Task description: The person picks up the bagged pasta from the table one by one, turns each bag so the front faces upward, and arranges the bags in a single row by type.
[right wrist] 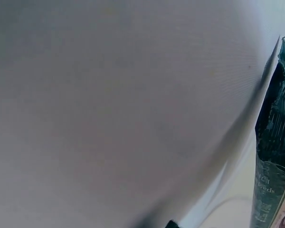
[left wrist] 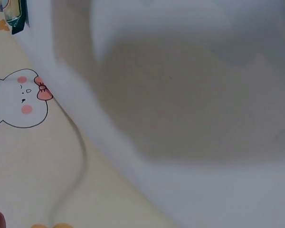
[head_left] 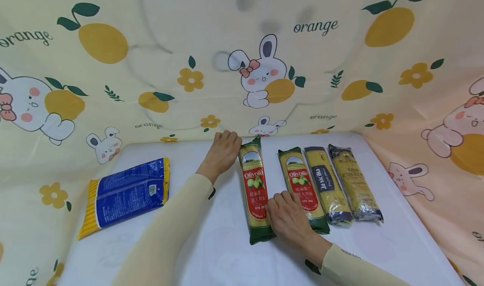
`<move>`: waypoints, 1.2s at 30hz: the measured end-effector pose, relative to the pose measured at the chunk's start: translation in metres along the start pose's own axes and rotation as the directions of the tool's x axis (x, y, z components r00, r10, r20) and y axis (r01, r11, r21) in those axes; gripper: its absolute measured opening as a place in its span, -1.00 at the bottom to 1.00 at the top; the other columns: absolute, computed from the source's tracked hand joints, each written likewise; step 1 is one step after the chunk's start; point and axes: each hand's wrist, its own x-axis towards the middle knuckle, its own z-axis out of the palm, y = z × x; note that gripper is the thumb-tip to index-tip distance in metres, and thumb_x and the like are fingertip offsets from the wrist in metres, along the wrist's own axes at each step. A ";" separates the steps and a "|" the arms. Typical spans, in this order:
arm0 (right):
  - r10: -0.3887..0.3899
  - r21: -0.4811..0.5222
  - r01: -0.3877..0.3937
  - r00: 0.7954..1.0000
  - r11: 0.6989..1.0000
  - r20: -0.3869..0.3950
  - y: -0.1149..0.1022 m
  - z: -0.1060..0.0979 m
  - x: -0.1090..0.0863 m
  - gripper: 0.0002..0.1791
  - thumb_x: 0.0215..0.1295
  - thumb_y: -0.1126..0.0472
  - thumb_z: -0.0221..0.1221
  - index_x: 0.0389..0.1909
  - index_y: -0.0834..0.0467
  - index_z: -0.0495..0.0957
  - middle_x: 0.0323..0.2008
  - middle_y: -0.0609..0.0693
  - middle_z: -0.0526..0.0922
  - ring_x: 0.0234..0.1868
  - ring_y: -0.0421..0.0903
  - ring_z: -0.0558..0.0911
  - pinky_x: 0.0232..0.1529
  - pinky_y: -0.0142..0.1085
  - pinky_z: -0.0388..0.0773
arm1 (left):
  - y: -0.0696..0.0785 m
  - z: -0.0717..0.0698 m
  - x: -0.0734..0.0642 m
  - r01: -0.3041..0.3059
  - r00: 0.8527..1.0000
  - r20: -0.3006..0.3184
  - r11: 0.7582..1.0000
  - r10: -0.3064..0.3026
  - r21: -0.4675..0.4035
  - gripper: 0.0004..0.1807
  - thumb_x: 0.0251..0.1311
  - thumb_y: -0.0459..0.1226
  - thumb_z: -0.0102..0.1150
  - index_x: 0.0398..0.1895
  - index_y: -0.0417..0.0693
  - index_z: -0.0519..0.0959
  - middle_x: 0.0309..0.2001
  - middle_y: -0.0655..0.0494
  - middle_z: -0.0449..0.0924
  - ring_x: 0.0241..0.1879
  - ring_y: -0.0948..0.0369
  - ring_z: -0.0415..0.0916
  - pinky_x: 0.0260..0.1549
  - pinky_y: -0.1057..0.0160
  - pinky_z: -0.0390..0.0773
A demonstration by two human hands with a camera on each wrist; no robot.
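An Olivoilà spaghetti packet (head_left: 256,193), green with a red label, lies lengthwise between both hands on the white table. The left hand (head_left: 222,152) grips its far end at the left edge, fingers curled. Lower on the opposite edge, the right hand (head_left: 289,219) holds the packet near its close end with bent fingers. In the right wrist view, the packet's dark green end (right wrist: 278,118) shows at the right border. A matching Olivoilà packet (head_left: 296,170) lies just right of it, partly hidden behind the right hand.
Right of the matching packet lie a pasta packet with a dark blue label (head_left: 327,185) and another yellowish pasta packet (head_left: 353,181). A large blue and yellow bag (head_left: 128,193) lies at the left. A printed cloth (head_left: 211,21) rises behind the white table (head_left: 215,256).
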 end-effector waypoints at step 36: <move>0.210 -0.064 -0.202 0.963 0.977 0.169 0.010 -0.003 -0.001 -0.64 0.45 -0.04 0.26 -0.17 0.22 0.61 -0.17 0.16 0.65 0.01 0.20 0.56 0.24 0.22 0.42 | 0.045 0.018 0.013 0.114 0.953 0.295 0.986 -0.073 -0.124 -0.72 0.65 -0.12 -0.02 0.19 -0.05 0.54 0.08 0.03 0.56 0.16 0.02 0.43 0.11 -0.02 0.45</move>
